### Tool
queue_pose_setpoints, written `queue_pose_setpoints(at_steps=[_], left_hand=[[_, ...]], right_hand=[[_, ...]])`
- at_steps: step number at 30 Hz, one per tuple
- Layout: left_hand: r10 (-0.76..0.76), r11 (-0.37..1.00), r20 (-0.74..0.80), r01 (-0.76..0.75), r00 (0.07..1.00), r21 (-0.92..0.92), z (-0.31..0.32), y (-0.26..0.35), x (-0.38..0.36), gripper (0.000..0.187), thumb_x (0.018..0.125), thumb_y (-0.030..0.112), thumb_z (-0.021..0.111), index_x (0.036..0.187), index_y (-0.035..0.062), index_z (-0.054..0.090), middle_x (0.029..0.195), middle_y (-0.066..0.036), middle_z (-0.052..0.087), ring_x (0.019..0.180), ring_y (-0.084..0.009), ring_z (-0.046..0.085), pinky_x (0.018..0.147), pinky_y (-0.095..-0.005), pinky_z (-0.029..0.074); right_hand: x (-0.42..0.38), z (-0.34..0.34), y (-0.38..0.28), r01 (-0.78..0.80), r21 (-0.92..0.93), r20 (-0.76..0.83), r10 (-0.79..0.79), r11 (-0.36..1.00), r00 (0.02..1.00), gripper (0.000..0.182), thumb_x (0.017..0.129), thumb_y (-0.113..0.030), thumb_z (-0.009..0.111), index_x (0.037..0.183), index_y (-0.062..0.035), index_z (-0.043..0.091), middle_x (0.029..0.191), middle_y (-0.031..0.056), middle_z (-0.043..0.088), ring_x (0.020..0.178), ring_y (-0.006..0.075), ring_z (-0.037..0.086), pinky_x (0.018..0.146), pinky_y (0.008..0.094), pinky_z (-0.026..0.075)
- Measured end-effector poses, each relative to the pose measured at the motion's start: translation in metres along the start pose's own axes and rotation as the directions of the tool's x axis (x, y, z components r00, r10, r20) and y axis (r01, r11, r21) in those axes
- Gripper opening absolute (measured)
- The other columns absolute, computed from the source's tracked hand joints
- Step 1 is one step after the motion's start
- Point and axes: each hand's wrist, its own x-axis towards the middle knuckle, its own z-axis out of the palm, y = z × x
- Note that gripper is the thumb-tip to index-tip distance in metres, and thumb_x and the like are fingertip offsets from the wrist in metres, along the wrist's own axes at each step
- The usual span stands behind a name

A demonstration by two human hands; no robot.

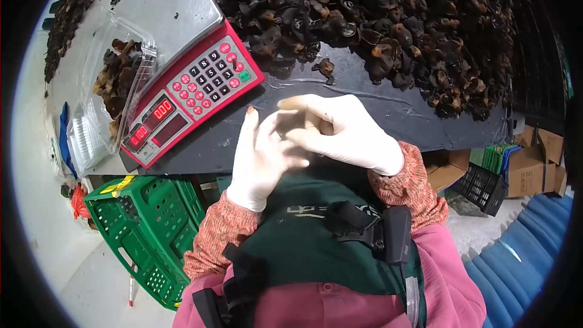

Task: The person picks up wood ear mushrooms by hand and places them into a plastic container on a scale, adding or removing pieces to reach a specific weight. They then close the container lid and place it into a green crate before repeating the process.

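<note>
Noted white-gloved left hand (258,158) raised before dark green apron (316,246), fingers loosely spread and pointing mostly toward the far side, with nothing visible in the palm. Noted white-gloved right hand (349,130) just beside it, entering from the right, fingers bent leftward toward the left fingers; cannot tell whether pinching something small or touching the other glove. Located red-framed electronic scale (200,97) left of and beyond left hand, at the left of black sheet-covered table (401,118). Traced long axis of control panel from lower left to upper right, with lit red digits at the lower-left end, keypad toward the upper right, both facing the wearer. Found square-cornered metal weighing plate (173,9) on the panel's far side. Located single crumpled dark brown fungus piece (327,70) on the table beyond the hands, apart from glossy dark brown fungus heap (395,21); too crumpled for a firm axis. Logged clear plastic box (85,140) containing fungus left of the scale, long axis running near to far, slanting slightly right. Logged green perforated plastic crate (143,225) below, tilted.
</note>
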Motion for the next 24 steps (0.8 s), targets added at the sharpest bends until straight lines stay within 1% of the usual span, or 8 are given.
queue_pose_setpoints(at_steps=[2, 4, 9, 13, 16, 18, 20, 24], left_hand=[[-0.009, 0.999, 0.009, 0.009, 1.0, -0.039, -0.005, 0.0, 0.0, 0.062, 0.107, 0.056, 0.041, 0.137, 0.004, 0.057, 0.127, -0.013, 0.065, 0.103, -0.0286, 0.067, 0.073, -0.0384, 0.058], [0.005, 0.997, -0.005, -0.005, 1.0, 0.077, -0.01, 0.002, 0.0, 0.051, 0.108, 0.045, 0.046, 0.133, 0.004, 0.061, 0.121, -0.013, 0.068, 0.097, -0.0254, 0.068, 0.066, -0.0289, 0.05], [0.072, 0.987, 0.008, -0.072, 0.997, 0.142, -0.017, 0.001, -0.008, 0.055, 0.108, 0.048, 0.043, 0.133, 0.0029, 0.061, 0.125, -0.014, 0.067, 0.101, -0.0265, 0.068, 0.071, -0.0346, 0.055], [0.066, 0.983, 0.098, -0.047, 0.993, -0.178, -0.017, 0.005, -0.013, 0.068, 0.107, 0.061, 0.035, 0.135, 0.0041, 0.059, 0.128, -0.014, 0.066, 0.117, -0.0328, 0.066, 0.083, -0.0504, 0.061], [0.04, 0.985, -0.047, -0.047, 0.998, -0.164, -0.01, 0.008, -0.017, 0.056, 0.108, 0.052, 0.042, 0.134, 0.0059, 0.06, 0.128, -0.013, 0.067, 0.108, -0.0282, 0.069, 0.08, -0.042, 0.059], [0.027, 1.0, -0.011, -0.027, 1.0, -0.01, -0.021, 0.006, -0.014, 0.043, 0.11, 0.038, 0.046, 0.132, 0.0058, 0.062, 0.127, -0.013, 0.067, 0.1, -0.0229, 0.069, 0.073, -0.0305, 0.054], [0.084, 0.996, -0.041, -0.083, 0.996, 0.031, -0.015, 0.002, -0.016, 0.037, 0.11, 0.029, 0.047, 0.13, 0.003, 0.063, 0.123, -0.017, 0.067, 0.094, -0.0221, 0.067, 0.066, -0.0262, 0.05], [0.083, 0.996, -0.129, -0.078, 0.988, 0.04, -0.011, -0.001, -0.017, 0.04, 0.109, 0.033, 0.047, 0.125, 0.0004, 0.065, 0.119, -0.021, 0.067, 0.088, -0.0257, 0.066, 0.06, -0.0288, 0.053]], right_hand=[[0.015, 0.01, 0.017, 0.206, -0.168, -0.295, -0.248, 0.964, 0.923, 0.034, 0.093, -0.02, 0.069, 0.122, -0.003, 0.07, 0.088, 0.012, 0.075, 0.075, 0.0172, 0.072, 0.07, 0.0304, 0.056], [0.041, 0.013, 0.028, 0.166, -0.446, -0.463, -0.385, 0.88, 0.798, 0.027, 0.093, -0.024, 0.068, 0.114, -0.0068, 0.07, 0.089, 0.012, 0.074, 0.077, 0.0329, 0.072, 0.069, 0.0398, 0.057], [0.069, 0.025, 0.041, 0.111, -0.725, -0.373, -0.523, 0.679, 0.766, 0.016, 0.09, -0.023, 0.069, 0.101, -0.0105, 0.067, 0.077, 0.0083, 0.07, 0.068, 0.0299, 0.068, 0.063, 0.0393, 0.053], [0.025, 0.034, 0.01, 0.291, -0.436, -0.281, -0.437, 0.851, 0.854, 0.017, 0.092, -0.022, 0.068, 0.104, -0.0113, 0.072, 0.082, 0.0087, 0.069, 0.067, 0.0279, 0.069, 0.064, 0.0356, 0.053], [0.007, 0.03, -0.001, 0.297, -0.362, -0.207, -0.387, 0.883, 0.898, 0.024, 0.087, -0.02, 0.075, 0.108, -0.0087, 0.072, 0.082, 0.0082, 0.069, 0.069, 0.0261, 0.069, 0.065, 0.0339, 0.054], [0.026, 0.019, 0.025, 0.234, -0.563, -0.469, -0.54, 0.793, 0.699, 0.027, 0.084, -0.018, 0.078, 0.108, -0.0074, 0.072, 0.084, 0.0084, 0.068, 0.074, 0.027, 0.069, 0.066, 0.0345, 0.054], [0.046, 0.008, 0.037, -0.094, -0.693, -0.566, -0.46, 0.715, 0.684, 0.036, 0.08, -0.03, 0.081, 0.104, -0.007, 0.066, 0.1, 0.0109, 0.061, 0.091, 0.0295, 0.062, 0.077, 0.0414, 0.05], [0.089, 0.016, 0.06, -0.159, -0.793, -0.538, -0.552, 0.588, 0.637, 0.042, 0.079, -0.035, 0.081, 0.101, -0.0048, 0.063, 0.099, 0.0105, 0.057, 0.091, 0.0293, 0.058, 0.079, 0.0417, 0.047]])
